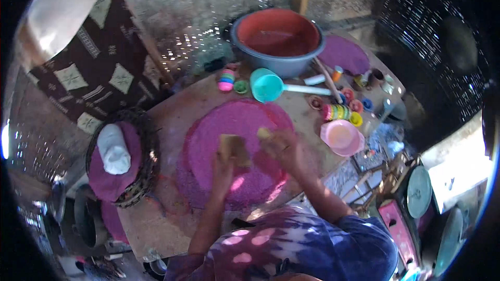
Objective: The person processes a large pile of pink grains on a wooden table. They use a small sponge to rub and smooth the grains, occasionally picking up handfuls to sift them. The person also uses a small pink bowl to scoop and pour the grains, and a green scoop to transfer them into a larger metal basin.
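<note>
In the head view my left hand (223,166) grips a flat, rectangular yellowish-brown piece (235,150) by its left edge; its material is unclear. To the right, my right hand (283,150) holds a small pale yellow piece (264,133) at its fingertips, apart from the flat piece. Both hands are blurred and sit above a large round pink-purple mat or sheet (218,125) on the brown work surface (156,226). A turquoise dipper (266,85) with a pale handle lies beyond the round piece.
A large blue-rimmed basin (277,56), red inside, stands at the back. A pink bowl (342,137) and small colourful cups (336,112) are at right, with a stick (328,80) near the dipper. Left is a woven basket (150,156) holding a white bundle (113,150).
</note>
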`<state>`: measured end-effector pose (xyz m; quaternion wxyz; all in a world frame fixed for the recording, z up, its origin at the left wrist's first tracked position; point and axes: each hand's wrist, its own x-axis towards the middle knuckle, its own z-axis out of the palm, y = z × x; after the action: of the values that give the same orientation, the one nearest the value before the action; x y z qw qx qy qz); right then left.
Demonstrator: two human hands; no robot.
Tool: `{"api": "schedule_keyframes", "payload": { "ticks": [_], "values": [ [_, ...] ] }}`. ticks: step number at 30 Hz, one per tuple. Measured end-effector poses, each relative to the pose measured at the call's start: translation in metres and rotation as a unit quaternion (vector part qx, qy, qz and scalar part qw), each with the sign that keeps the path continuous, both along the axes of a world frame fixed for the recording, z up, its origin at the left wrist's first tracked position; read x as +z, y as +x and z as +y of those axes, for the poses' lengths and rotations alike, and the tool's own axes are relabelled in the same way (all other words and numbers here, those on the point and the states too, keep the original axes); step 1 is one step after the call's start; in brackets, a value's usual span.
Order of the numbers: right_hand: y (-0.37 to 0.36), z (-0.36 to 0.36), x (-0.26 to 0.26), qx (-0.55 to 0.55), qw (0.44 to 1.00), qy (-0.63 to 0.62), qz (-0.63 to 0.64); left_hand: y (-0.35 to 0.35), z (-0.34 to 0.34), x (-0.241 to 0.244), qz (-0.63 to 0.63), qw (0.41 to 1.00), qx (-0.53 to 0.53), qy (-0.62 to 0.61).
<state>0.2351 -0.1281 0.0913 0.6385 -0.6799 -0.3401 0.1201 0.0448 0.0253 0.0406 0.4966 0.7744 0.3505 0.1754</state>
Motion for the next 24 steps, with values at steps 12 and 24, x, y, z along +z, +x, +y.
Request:
{"api": "schedule_keyframes", "payload": {
  "ticks": [12,24],
  "values": [
    [-0.044,0.06,0.013,0.132,0.981,-0.076,0.117,-0.013,-0.013,0.019,-0.333,0.806,0.058,-0.486],
    [0.026,0.041,-0.035,0.343,0.928,-0.145,-0.02,-0.042,0.002,0.025,0.008,0.951,-0.018,0.309]
  ]
}}
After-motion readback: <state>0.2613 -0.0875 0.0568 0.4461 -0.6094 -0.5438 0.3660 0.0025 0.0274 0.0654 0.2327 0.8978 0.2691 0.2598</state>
